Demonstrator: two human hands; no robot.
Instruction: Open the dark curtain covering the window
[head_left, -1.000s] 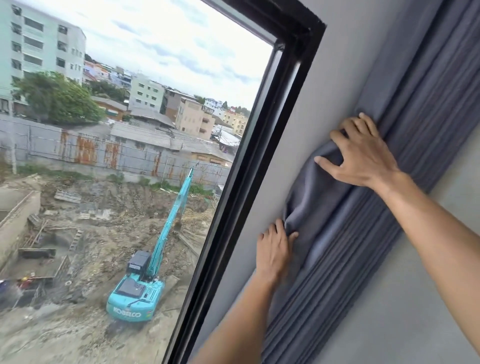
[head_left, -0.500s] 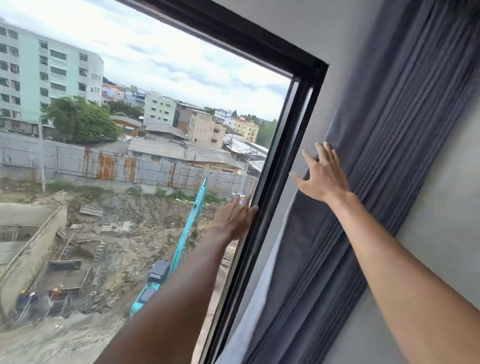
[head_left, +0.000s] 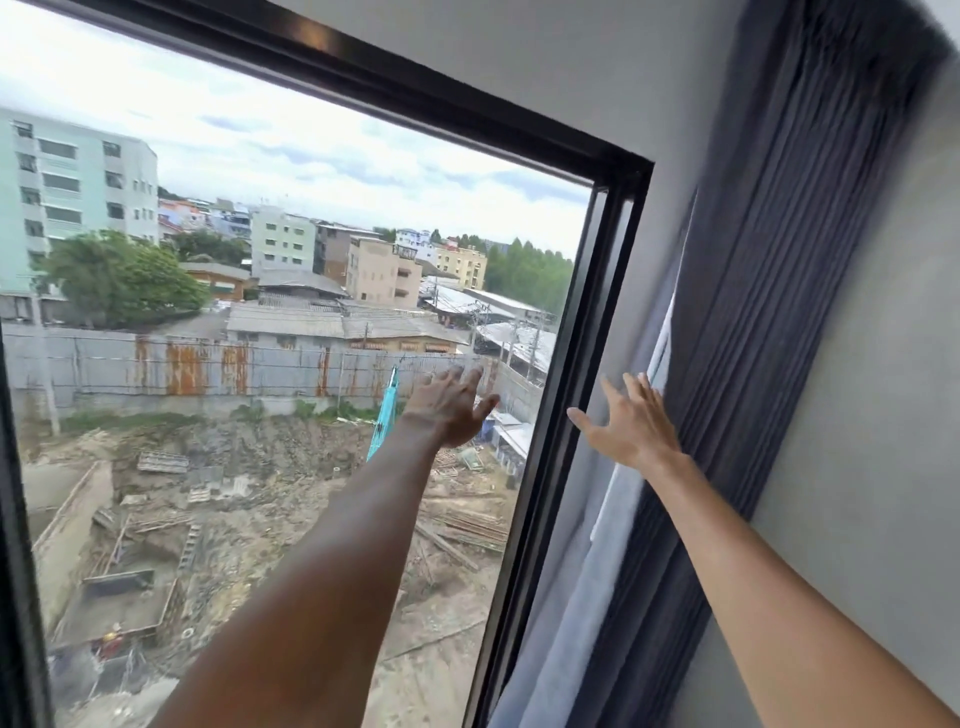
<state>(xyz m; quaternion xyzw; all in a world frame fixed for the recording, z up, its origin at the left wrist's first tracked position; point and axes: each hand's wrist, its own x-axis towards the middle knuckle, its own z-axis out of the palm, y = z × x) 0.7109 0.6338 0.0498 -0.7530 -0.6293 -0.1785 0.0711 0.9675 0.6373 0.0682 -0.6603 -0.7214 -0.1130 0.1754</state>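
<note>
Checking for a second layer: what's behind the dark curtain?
A pale sheer layer shows along the window-side edge of the dark curtain, beside the right hand. How far it runs behind the bunched folds is hidden.

Position: head-worn, behind both outstretched arms.
Facing: forward, tilted, toward the window (head_left: 311, 338) beyond the fingers (head_left: 470, 376).
Nearness: arm's reach.
Shared views: single camera only.

The dark curtain (head_left: 769, 322) hangs bunched in folds at the right of the window (head_left: 291, 322), whose glass is uncovered. The right hand (head_left: 631, 426) is spread flat against the curtain's edge. The left hand (head_left: 452, 408) reaches out, fingers apart, in front of the glass, holding nothing.
</note>
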